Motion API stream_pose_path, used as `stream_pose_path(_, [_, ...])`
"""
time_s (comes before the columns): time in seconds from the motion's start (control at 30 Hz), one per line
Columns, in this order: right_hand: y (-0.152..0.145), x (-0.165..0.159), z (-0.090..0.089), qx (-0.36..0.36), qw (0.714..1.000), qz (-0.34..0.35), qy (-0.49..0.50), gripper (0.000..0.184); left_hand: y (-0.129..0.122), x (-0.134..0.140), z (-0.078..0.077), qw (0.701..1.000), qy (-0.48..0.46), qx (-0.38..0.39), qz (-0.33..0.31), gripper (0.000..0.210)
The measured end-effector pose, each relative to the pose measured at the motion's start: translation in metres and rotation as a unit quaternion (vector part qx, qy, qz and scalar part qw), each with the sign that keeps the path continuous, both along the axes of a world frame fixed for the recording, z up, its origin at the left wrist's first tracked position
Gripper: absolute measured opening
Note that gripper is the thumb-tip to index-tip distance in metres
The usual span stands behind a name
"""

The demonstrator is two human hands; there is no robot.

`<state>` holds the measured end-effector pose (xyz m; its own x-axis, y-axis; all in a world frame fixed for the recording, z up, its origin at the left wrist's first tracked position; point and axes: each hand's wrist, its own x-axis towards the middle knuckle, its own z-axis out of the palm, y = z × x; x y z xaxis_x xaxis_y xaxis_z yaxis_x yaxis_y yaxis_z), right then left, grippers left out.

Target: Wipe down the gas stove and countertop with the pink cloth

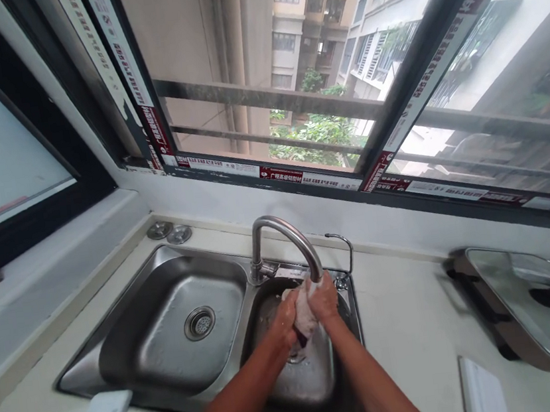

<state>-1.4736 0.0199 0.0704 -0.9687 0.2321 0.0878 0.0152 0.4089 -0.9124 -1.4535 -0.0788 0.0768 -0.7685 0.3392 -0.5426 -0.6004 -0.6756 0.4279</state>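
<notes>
Under the curved steel faucet (288,228), a pale, wet, crumpled cloth (305,314) with a dark patch at its lower end is held between both hands. My left hand (285,318) is closed round its left side. Gripping the right side, my right hand (323,299) is just below the spout, its fingers partly hidden. Water seems to run onto the cloth. Both hands are over the smaller right sink basin (304,386), whose drain is partly covered by the cloth and left arm.
The larger left basin (171,339) has a strainer drain (200,323). Two metal sink strainers (169,232) lie behind it. A thin bent tap (348,250) rises at the right. An electric pan with a glass lid (543,313) stands on the right counter, below a window (271,173).
</notes>
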Motion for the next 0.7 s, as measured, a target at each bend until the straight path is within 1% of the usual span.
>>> stream_pose_path(0.07, [0.028,-0.010,0.010,-0.021,1.000,0.002,-0.011,0.028,-0.002,-0.003,0.006,0.999,0.036,-0.036,-0.003,0.036])
stream_pose_path(0.1, [0.040,-0.010,0.016,-0.038,0.999,0.019,-0.019,0.032,-0.006,-0.006,0.009,0.997,0.056,-0.052,-0.007,0.035])
stream_pose_path(0.13, [0.051,-0.006,0.023,-0.069,0.996,0.053,-0.034,0.038,-0.009,-0.009,0.012,0.995,0.076,-0.066,-0.012,0.034])
stream_pose_path(0.17, [0.060,0.000,0.030,-0.112,0.987,0.101,-0.058,0.044,-0.013,-0.012,0.016,0.992,0.095,-0.078,-0.020,0.033])
stream_pose_path(0.2, [0.068,0.007,0.036,-0.164,0.970,0.156,-0.088,0.052,-0.017,-0.015,0.019,0.989,0.114,-0.089,-0.030,0.031])
stream_pose_path(0.23, [0.074,0.013,0.041,-0.213,0.947,0.210,-0.120,0.059,-0.020,-0.018,0.023,0.985,0.134,-0.101,-0.040,0.030])
stream_pose_path(0.27, [0.078,0.019,0.046,-0.251,0.921,0.256,-0.149,0.065,-0.021,-0.020,0.026,0.980,0.153,-0.113,-0.050,0.029])
stream_pose_path(0.3, [0.081,0.022,0.050,-0.272,0.902,0.290,-0.169,0.070,-0.022,-0.023,0.030,0.975,0.172,-0.126,-0.058,0.029])
stream_pose_path(0.33, [0.082,0.023,0.052,-0.273,0.893,0.311,-0.180,0.072,-0.022,-0.025,0.034,0.970,0.189,-0.140,-0.063,0.030])
stream_pose_path(0.4, [0.081,0.022,0.054,-0.238,0.890,0.339,-0.193,0.071,-0.021,-0.030,0.040,0.960,0.218,-0.163,-0.071,0.031])
stream_pose_path(0.5, [0.077,0.015,0.051,-0.157,0.893,0.362,-0.217,0.048,-0.024,-0.039,0.047,0.947,0.245,-0.189,-0.092,0.025])
stream_pose_path(0.53, [0.075,0.013,0.050,-0.138,0.897,0.357,-0.219,0.041,-0.026,-0.042,0.048,0.943,0.249,-0.194,-0.101,0.022])
stream_pose_path(0.6, [0.072,0.010,0.048,-0.125,0.911,0.335,-0.204,0.037,-0.032,-0.048,0.047,0.941,0.248,-0.203,-0.109,0.017])
stream_pose_path(0.7, [0.065,0.009,0.048,-0.130,0.937,0.286,-0.151,0.042,-0.040,-0.050,0.036,0.948,0.224,-0.206,-0.093,0.014])
